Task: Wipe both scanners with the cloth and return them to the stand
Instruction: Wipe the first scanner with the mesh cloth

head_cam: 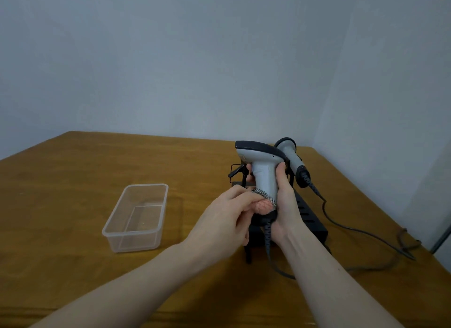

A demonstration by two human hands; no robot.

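Observation:
My right hand (285, 203) grips the handle of a grey scanner (261, 161) with a dark top, held upright above the black stand (310, 217). My left hand (227, 217) holds a bunched cloth (264, 203), pink with a checked edge, and presses it against the lower part of the handle. A second grey scanner (290, 156) sits in the stand behind, its head pointing up and away. The first scanner's cord hangs down between my wrists.
A clear plastic tub (114, 232) stands on the wooden table (73, 181) to the left of my hands. The scanners' cables (366, 232) trail over the table at the right, near its edge. A pale wall rises behind.

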